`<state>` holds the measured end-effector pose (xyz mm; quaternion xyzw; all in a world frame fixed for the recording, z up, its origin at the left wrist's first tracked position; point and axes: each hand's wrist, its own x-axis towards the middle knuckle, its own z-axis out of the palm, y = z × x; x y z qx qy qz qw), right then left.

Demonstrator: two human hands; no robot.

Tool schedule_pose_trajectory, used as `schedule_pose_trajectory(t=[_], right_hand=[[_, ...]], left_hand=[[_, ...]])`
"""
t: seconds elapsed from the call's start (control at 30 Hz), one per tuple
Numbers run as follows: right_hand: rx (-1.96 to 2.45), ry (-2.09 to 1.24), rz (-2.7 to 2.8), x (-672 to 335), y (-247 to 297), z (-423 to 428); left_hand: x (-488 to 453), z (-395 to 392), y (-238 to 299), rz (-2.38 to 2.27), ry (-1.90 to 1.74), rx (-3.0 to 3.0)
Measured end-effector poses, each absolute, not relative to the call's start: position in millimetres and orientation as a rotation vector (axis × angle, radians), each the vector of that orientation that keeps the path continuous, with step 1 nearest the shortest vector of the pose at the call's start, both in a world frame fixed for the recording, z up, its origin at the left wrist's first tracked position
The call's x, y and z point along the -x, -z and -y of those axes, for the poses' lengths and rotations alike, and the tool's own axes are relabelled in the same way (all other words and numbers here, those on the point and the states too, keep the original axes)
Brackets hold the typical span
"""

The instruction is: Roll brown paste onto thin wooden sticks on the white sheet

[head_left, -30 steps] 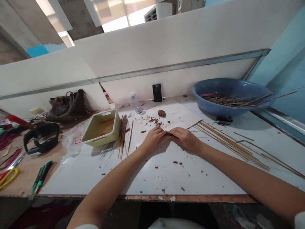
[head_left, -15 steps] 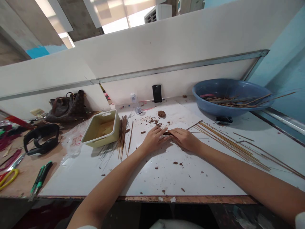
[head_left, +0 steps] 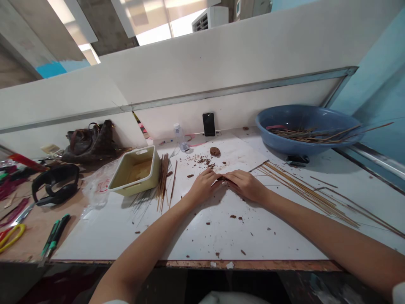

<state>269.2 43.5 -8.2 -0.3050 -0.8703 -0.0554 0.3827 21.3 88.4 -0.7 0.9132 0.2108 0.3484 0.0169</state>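
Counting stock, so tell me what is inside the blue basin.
Thin brown sticks lie inside the blue basin, several poking over its right rim, with a pink item near the left side. The near wall covers the bottom, hiding anything lower.

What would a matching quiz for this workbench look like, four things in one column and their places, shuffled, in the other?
Things:
1. blue basin
2. phone
3. yellow tray
4. brown lump

Places:
A. standing against the back wall
B. left of the left hand, beside a bundle of sticks
C. far right, with sticks lying in it
D. on the white sheet, by scattered crumbs

Pairs: 1-C, 2-A, 3-B, 4-D
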Motion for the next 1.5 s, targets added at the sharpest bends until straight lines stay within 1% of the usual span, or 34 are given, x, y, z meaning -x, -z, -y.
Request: schedule_pose_trajectory(t=[0.23, 0.43, 0.8, 1.5], right_hand=[[0.800, 0.067, 2.269, -271, 13, -45], [0.868, 0.126, 2.324, -270, 14, -45], [0.868, 0.191, 2.309, -268, 8, -44], [0.875, 0.102, 2.217, -267, 4, -41]], left_hand=[[-23, -87, -6, -0.643, -1.025, -2.881], [-23, -88, -5, -0.682, -1.017, -2.875], [-23, -86, -4, -0.705, -1.086, -2.890], [-24, -87, -1, -0.722, -1.137, -2.886]])
